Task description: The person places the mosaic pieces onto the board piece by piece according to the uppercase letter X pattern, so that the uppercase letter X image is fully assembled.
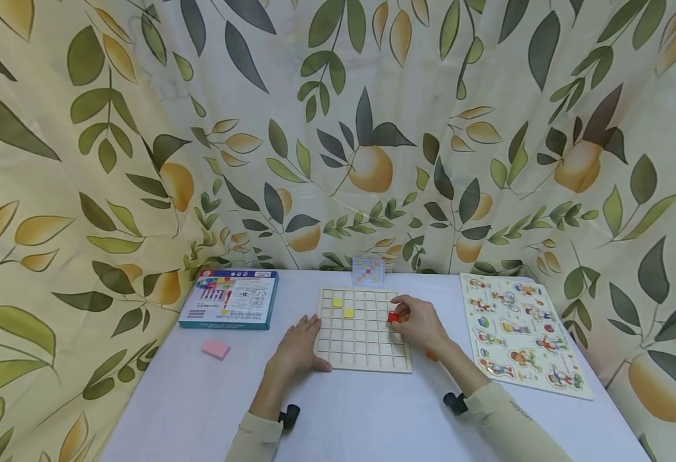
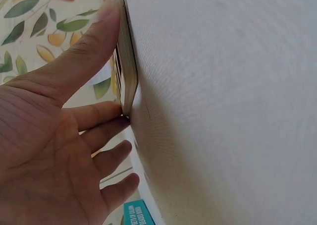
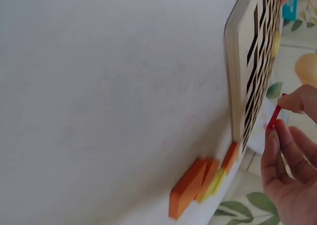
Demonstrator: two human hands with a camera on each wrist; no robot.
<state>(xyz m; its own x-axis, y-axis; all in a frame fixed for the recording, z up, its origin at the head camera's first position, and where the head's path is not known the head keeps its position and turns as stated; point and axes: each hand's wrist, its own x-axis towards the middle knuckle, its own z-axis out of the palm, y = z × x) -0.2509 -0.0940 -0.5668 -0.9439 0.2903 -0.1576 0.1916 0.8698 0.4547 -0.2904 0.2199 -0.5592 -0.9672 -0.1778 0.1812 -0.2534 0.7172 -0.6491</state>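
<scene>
On the white table (image 1: 361, 417), a teal box (image 1: 229, 298) and pink eraser (image 1: 215, 349) lie at the left. Next, the left hand (image 1: 299, 350) rests flat with straight fingers against the wooden grid board (image 1: 363, 359). Over the board's right side, the right hand (image 1: 421, 324) pinches a red tile (image 1: 394, 317). A picture puzzle (image 1: 517, 333) lies farthest right.

We see a pale wooden grid board (image 1: 363, 332) carrying two yellow tiles (image 1: 342, 307), and a red tile (image 1: 394, 317) at our right fingers (image 1: 405, 312). Orange and yellow tiles (image 3: 200, 183) lie on the white surface (image 1: 372, 417). The eraser (image 1: 215, 349) is pink, the box (image 1: 229, 298) teal-edged, and the curtain (image 1: 338, 128) cream with green leaves and orange fruit.
</scene>
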